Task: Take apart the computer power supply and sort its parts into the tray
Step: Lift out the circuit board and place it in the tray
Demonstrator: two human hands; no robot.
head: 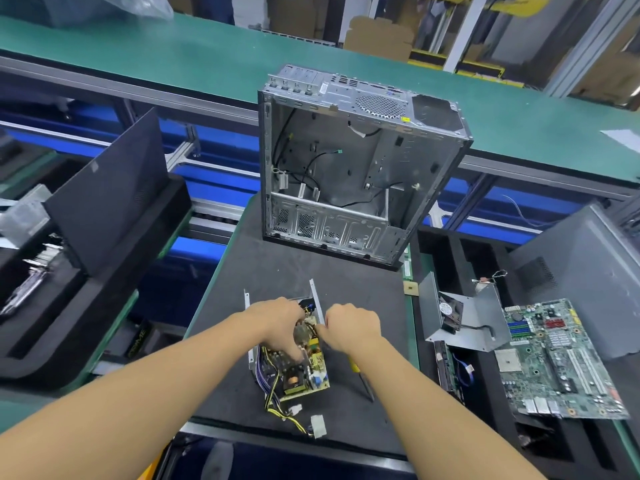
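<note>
One opened power supply [301, 368], centre of my dark tabletop [242, 271]: its circuit board [313, 375] and yellow-black wiring [273, 393] sit in the metal shell [317, 299]. Left grip [277, 323] curls over the board, grasping it. Right grip [349, 327] is curled at the shell's upright rail; I cannot tell what it pinches. One screwdriver [363, 381] lies just right. One gutted computer case [346, 168] stands behind. Tray [460, 251], right, holds a fan housing [460, 313] and a motherboard [554, 358].

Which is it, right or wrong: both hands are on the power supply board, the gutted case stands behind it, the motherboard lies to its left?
Wrong on one point: in the head view the motherboard lies right of the power supply board. The rest holds.
</note>
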